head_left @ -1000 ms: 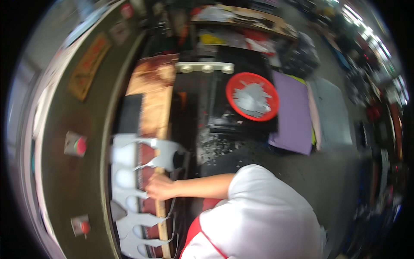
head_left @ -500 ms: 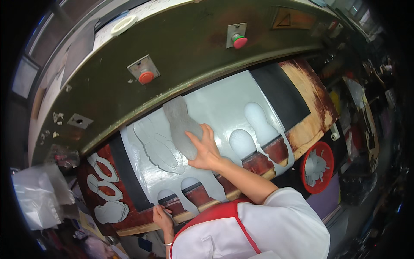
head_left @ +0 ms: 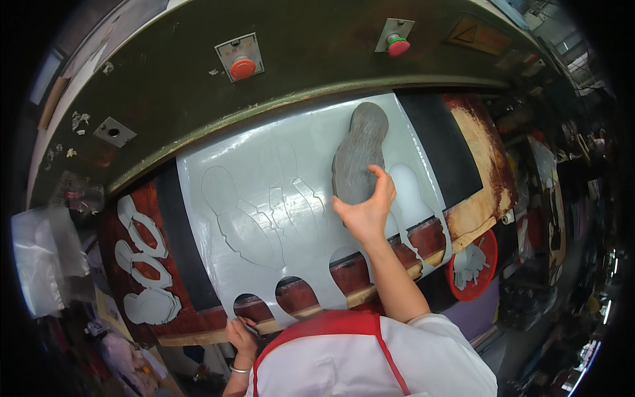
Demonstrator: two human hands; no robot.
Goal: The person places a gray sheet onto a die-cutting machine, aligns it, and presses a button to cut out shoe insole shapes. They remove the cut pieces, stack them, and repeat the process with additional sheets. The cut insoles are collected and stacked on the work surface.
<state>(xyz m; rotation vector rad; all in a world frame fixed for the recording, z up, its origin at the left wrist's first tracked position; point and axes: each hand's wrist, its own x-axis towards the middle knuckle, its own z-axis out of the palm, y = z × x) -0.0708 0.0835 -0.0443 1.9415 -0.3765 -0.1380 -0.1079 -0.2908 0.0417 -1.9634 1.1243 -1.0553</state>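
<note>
A pale grey, glossy sheet (head_left: pixel 311 126) lies under the machine's beam. On its right part rests a dark grey, sole-shaped cutting die (head_left: pixel 360 149). My right hand (head_left: pixel 366 210) is closed on the near end of this die, thumb on one side and fingers on the other. Two sets of sole-shaped cut lines (head_left: pixel 228 218) show in the sheet left of the die. Rounded gaps run along the sheet's near edge. At its near left corner my left hand (head_left: pixel 243 336) pinches the edge; its fingers are partly hidden.
The green machine beam (head_left: pixel 297 66) with two red buttons spans the far side. Cut grey pieces (head_left: pixel 152 304) lie at left on the red-brown board. Black strips (head_left: pixel 440 145) flank the sheet. A red basin (head_left: pixel 491 264) of grey scraps stands at right.
My right hand has moved the die rightward across the sheet, uncovering a second set of cut lines. My left hand stays at the sheet's near left corner. The view has shifted slightly.
</note>
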